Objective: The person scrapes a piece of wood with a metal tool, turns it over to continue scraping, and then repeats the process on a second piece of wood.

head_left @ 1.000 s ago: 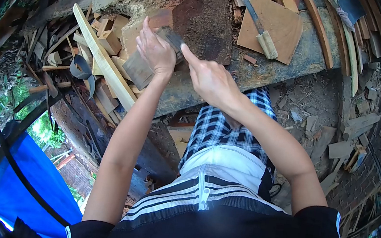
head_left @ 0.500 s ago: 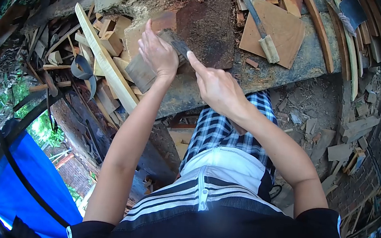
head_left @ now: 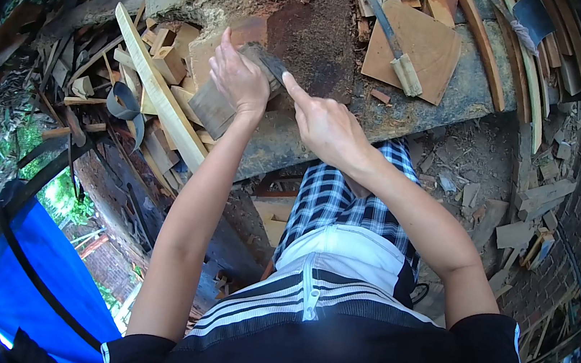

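Note:
My left hand (head_left: 239,84) rests over a weathered grey-brown wooden board (head_left: 214,108), its fingers stretched out and a little apart. The palm side and what lies under it are hidden. My right hand (head_left: 331,132) is closed, with its index finger stretched along the edge of a dark flat-bladed tool (head_left: 268,59). The blade runs up and left past the fingertip, close beside my left hand. My curled fingers hide the tool's handle. A reddish-brown wood block (head_left: 250,29) lies just beyond the left fingertips.
A machete-like blade with a wooden handle (head_left: 406,76) lies across a square brown board (head_left: 429,53) on the work surface (head_left: 452,103). A long pale strip of wood (head_left: 160,89), a curled dark strap (head_left: 123,101) and offcuts lie at left. A blue tarp (head_left: 40,274) hangs lower left.
Both hands and the tool stay in nearly the same place, with my right hand slightly further left. The view has shifted a little.

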### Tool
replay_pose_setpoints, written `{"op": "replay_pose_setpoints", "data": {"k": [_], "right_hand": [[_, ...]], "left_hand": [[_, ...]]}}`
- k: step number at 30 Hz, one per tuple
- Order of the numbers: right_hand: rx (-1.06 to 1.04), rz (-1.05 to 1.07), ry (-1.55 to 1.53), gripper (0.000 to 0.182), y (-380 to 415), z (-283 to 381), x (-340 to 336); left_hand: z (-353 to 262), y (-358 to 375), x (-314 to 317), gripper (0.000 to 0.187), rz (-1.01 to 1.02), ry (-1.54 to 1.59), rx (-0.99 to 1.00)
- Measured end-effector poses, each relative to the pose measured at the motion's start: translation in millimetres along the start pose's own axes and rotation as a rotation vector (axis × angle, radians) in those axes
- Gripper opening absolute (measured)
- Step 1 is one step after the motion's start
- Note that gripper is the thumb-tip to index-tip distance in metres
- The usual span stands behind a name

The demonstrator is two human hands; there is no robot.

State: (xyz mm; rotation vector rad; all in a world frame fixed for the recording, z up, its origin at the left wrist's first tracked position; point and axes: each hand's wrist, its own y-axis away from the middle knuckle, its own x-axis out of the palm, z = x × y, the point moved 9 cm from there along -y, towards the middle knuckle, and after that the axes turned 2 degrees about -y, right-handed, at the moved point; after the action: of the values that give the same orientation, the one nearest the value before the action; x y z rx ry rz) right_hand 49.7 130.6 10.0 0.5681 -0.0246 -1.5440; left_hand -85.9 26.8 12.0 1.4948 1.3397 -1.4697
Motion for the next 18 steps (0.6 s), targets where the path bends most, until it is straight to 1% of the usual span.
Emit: {"op": "replay_pose_setpoints", "data": {"k": [2, 6, 8, 9, 11, 13, 15, 16, 18], "right_hand": [[0.028, 0.044, 0.004, 0.053, 10, -2, 0], [0.014, 0.008, -0.012, 0.054, -6, -2, 3], [0.064, -0.006, -0.026, 0.055, -6, -4, 6], [0.067, -0.005, -0.030, 0.055, -1, -6, 8], [0.064, -0.083, -0.057, 0.055, 14, -13, 4], [0.060, -0.090, -0.090, 0.054, 17, -11, 6], [0.109, -0.097, -0.105, 0.054, 17, -14, 12], [0.106, -0.109, -0.108, 0.054, 18, -15, 15], [0.035, -0.188, -0.087, 0.054, 20, -12, 10]], "left_hand": [[0, 2, 0, 0.045, 0.020, -0.005, -0.004], [-1, 4, 0, 0.045, 0.006, -0.010, 0.019], [-6, 4, 0, 0.045, -0.030, 0.004, 0.088], [-9, 4, -3, 0.045, -0.026, 0.002, 0.089], [-27, 8, -3, 0.046, 0.057, 0.098, 0.227], [-25, 10, -3, 0.047, 0.079, 0.085, 0.238], [-25, 6, -1, 0.048, 0.084, 0.076, 0.267], [-23, 5, 0, 0.045, 0.095, 0.112, 0.279], [-19, 2, -1, 0.042, 0.101, 0.151, 0.302]]}}
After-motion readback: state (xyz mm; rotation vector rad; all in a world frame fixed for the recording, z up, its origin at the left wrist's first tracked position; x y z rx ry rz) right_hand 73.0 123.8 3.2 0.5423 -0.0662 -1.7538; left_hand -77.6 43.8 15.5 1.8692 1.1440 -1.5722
